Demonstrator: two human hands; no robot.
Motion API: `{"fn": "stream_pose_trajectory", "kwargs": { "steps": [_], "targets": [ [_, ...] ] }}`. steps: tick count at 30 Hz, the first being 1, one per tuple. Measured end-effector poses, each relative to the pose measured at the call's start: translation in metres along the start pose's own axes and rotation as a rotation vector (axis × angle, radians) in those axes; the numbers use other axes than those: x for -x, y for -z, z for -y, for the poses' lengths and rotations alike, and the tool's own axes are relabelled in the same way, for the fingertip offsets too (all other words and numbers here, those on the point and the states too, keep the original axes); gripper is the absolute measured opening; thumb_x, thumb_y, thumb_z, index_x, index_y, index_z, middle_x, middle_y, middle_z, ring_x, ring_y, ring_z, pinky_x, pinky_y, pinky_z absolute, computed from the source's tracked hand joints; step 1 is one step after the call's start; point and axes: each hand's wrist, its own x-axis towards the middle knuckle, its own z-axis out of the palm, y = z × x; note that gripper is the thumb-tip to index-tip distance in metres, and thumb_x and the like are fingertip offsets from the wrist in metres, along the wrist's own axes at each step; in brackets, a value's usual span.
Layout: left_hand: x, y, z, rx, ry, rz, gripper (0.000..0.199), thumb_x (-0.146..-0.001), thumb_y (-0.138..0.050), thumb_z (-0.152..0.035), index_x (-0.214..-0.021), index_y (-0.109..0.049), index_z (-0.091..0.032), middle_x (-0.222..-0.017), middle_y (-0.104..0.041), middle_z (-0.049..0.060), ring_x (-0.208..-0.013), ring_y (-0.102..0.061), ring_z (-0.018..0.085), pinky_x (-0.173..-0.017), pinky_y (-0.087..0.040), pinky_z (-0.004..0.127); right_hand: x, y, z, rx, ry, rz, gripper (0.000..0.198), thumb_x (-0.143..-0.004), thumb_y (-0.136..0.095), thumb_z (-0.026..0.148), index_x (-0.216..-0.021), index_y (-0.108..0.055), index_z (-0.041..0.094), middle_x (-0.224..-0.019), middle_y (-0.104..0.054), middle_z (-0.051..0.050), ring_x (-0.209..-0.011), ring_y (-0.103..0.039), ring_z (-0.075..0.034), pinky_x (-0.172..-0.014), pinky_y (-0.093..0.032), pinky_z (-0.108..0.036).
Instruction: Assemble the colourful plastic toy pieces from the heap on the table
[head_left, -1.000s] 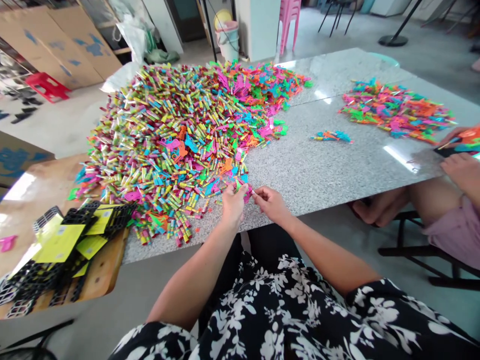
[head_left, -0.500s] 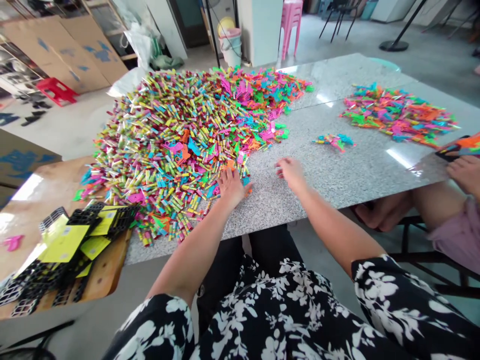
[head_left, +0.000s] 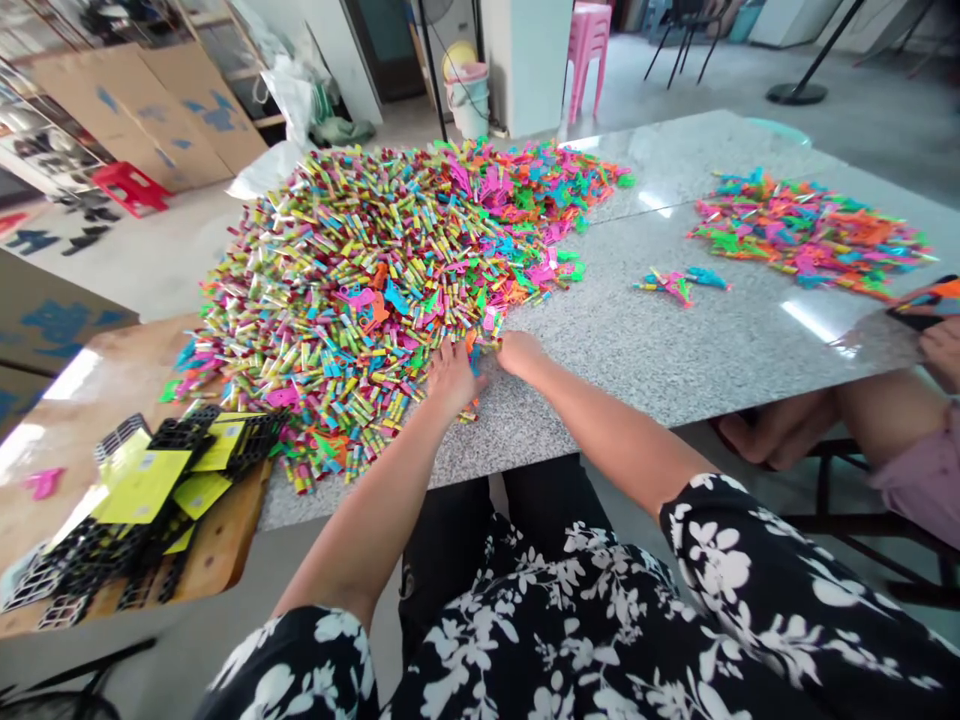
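A big heap of small plastic pieces (head_left: 360, 260) covers the left of the granite table (head_left: 600, 330): short yellow, red and blue tubes, mixed with pink, orange, green and blue toy-gun-shaped parts. My left hand (head_left: 452, 378) lies on the heap's near right edge, fingers stretched out over the pieces, with blue and orange bits beside its thumb. Just to its right, my right hand (head_left: 519, 355) is closed at the edge of the heap. A small yellowish piece shows by its fingertips; whatever it grips is mostly hidden.
Right of the heap lies a small cluster of toy pieces (head_left: 679, 284), with a larger colourful pile (head_left: 810, 230) beyond. Black mesh items with yellow cards (head_left: 146, 485) rest on a wooden board (head_left: 240, 540) at left. Another person's hand (head_left: 941, 342) is at the right edge.
My right hand has moved left from the bare granite to the heap's edge, and its fingers have closed. The left hand has shifted slightly nearer to me.
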Motion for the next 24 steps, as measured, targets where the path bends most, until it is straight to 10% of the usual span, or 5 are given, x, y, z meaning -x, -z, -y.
{"fn": "stream_pose_trajectory", "kwargs": {
  "steps": [12, 19, 24],
  "targets": [
    [-0.028, 0.015, 0.007, -0.06, 0.068, -0.028, 0.027, -0.098, -0.057, -0.026, -0.116, -0.073, -0.016, -0.121, -0.077, 0.02, -0.12, -0.071, 0.036, -0.101, -0.052, 0.041, 0.055, 0.014, -0.049, -0.032, -0.016, -0.1, 0.029, -0.106, -0.055, 0.029, -0.126, -0.073, 0.016, -0.116, -0.08, -0.017, -0.107, -0.074, -0.03, -0.089, -0.051, -0.034],
    [-0.009, 0.025, 0.016, 0.87, 0.284, 0.146, 0.012, -0.092, -0.058, -0.026, -0.101, -0.062, -0.02, -0.076, -0.074, 0.001, -0.059, -0.066, 0.017, -0.054, -0.044, 0.024, 0.068, 0.004, -0.061, -0.54, 0.069, -0.188, 0.032, -0.101, -0.061, 0.044, -0.112, -0.076, 0.019, -0.093, -0.073, -0.006, -0.083, -0.066, -0.021, -0.076, -0.049, -0.03],
    [0.019, 0.02, 0.008, 1.237, 0.242, 0.339, 0.022, -0.075, -0.075, -0.025, -0.087, -0.057, -0.02, -0.066, -0.065, -0.002, -0.057, -0.065, 0.015, -0.048, -0.044, 0.021, 0.083, 0.002, -0.042, -0.784, 0.141, -0.108, 0.045, -0.095, -0.063, 0.062, -0.105, -0.075, 0.02, -0.067, -0.052, 0.003, -0.061, -0.047, -0.015, -0.058, -0.035, -0.028]
  ]
}}
